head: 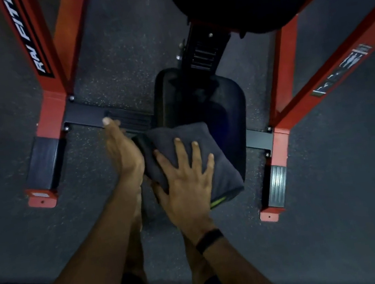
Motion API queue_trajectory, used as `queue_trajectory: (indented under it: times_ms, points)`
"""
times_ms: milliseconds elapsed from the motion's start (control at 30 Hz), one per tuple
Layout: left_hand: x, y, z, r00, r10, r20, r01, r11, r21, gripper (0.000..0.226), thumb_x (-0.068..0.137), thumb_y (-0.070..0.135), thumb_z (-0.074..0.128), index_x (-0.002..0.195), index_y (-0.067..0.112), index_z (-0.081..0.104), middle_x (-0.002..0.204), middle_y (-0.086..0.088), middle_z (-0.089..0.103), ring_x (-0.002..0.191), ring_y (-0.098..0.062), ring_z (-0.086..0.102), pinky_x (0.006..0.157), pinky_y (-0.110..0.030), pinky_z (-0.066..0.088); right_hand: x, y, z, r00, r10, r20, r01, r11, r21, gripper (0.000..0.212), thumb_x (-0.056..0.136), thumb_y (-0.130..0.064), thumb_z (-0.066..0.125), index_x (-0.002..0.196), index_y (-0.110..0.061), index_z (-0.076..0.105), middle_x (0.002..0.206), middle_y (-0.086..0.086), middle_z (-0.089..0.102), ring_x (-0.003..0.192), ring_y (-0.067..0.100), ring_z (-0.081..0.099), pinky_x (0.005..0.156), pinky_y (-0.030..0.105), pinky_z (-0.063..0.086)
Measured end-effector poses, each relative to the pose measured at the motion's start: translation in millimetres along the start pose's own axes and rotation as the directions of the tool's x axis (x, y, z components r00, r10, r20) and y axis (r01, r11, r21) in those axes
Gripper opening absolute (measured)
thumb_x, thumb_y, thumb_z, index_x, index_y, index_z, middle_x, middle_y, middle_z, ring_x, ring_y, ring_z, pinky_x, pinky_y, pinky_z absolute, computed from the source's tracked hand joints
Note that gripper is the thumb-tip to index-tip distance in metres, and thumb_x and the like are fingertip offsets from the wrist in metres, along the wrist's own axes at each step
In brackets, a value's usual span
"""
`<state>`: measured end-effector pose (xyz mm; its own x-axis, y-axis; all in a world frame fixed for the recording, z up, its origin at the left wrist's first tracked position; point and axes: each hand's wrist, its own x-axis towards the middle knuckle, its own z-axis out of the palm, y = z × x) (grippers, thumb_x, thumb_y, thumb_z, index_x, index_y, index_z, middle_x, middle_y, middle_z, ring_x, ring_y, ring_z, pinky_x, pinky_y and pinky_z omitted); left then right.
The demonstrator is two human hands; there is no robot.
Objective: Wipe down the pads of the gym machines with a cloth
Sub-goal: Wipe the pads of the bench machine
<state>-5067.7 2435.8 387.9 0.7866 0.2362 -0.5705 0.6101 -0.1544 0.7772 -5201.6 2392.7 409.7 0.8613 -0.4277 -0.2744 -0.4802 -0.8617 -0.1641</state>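
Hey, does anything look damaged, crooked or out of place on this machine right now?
Nothing stands out. The right hand presses the folded dark cloth flat on the black seat pad, the left hand is at the cloth's edge, and the red frame looks intact.

This is a gym. A weight machine with a red steel frame (52, 105) stands on dark speckled rubber flooring (109, 56), with a black padded seat (223, 98) at its middle, ribbed footplates (277, 185) on its base, and an exercise diagram sticker (342, 69) on one upright.
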Motion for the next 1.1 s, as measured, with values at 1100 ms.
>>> queue_trajectory:
  times_ms: [1100]
  points:
    - [-37,-17,47,0.988,0.061,0.139,-0.143,0.674,0.725,0.064,0.106,0.054,0.022,0.114,0.007,0.063,0.112,-0.022,0.065,0.106,-0.04,0.061,0.079,-0.039,0.035,192,162,-11,0.858,0.509,0.067,-0.508,0.826,0.242,0.065,0.098,-0.059,0.047,0.155,-0.031,0.032,0.155,0.02,0.031,0.133,0.045,0.039,0.098,0.052,0.044]
